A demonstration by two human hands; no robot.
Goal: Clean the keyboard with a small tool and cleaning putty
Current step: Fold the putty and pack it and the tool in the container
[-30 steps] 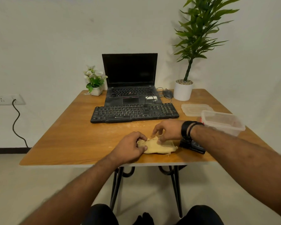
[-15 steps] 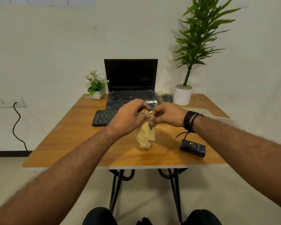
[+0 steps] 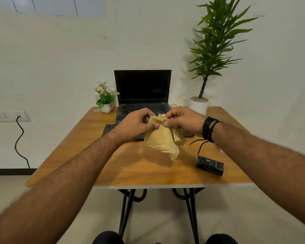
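- Putty [image 3: 163, 138]: a pale yellow sheet, held up in the air above the table [image 3: 148, 171], hanging in a soft fold below both hands. It touches no surface.
- Left hand [image 3: 136, 125]: fingers and thumb curled, pinching the top left edge of the putty.
- Right hand [image 3: 183, 122]: fingers curled, pinching the top right edge, close beside the left; a dark band sits on the wrist.
- Keyboard [image 3: 109, 129]: black, flat on the table behind the hands and largely hidden by them; only its left end shows. No putty on it yet.
- Laptop [image 3: 142, 92]: open, screen dark, standing just behind the keyboard.
- Small black case [image 3: 209, 165]: lies on the table near the front right edge, apart from the putty; whether it holds the small tool cannot be told.
- Also present: a small flower pot [image 3: 106, 100] at the laptop's left, a tall potted plant [image 3: 199, 104] at its right.
- Step in hand, as judged: working the putty into shape before pressing it on the keys.
- Handling advice: fold the thin hanging flap back into the mass so it does not tear or stick in shreds; aim for a thick, even pad; then lay it on the keys, press gently and peel slowly.
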